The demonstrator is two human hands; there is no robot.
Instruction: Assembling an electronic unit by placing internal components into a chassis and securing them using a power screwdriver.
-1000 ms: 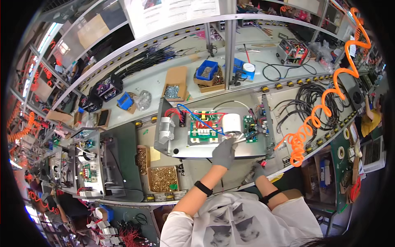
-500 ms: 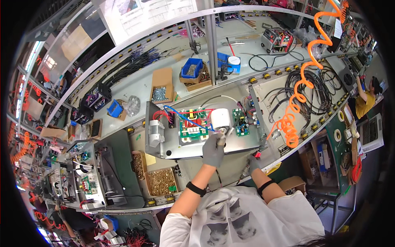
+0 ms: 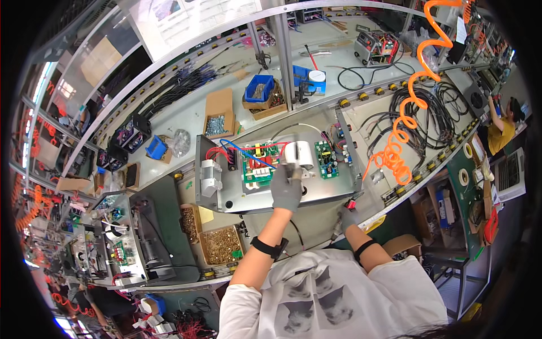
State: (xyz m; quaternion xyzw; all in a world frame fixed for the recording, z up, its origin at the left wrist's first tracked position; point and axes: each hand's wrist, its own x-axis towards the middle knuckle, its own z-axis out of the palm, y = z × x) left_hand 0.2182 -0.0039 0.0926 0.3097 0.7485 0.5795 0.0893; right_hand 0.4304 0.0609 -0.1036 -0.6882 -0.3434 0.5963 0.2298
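My gloved left hand (image 3: 287, 191) reaches over the chassis (image 3: 330, 188), beside its white cylinder (image 3: 301, 153); with its fingertips blurred, I cannot tell whether it grips anything. My right hand (image 3: 349, 218) is closed around a tool (image 3: 337, 229), near the chassis. Brass-coloured parts (image 3: 221, 246) lie left, black cables (image 3: 433, 120) right.

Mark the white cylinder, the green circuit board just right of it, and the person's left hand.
White cylinder (image 3: 305, 153): head view, right part of its curved surface.
Green circuit board (image 3: 324, 160): head view, middle of its component side.
Left hand (image 3: 286, 192): head view, back of its grey glove.
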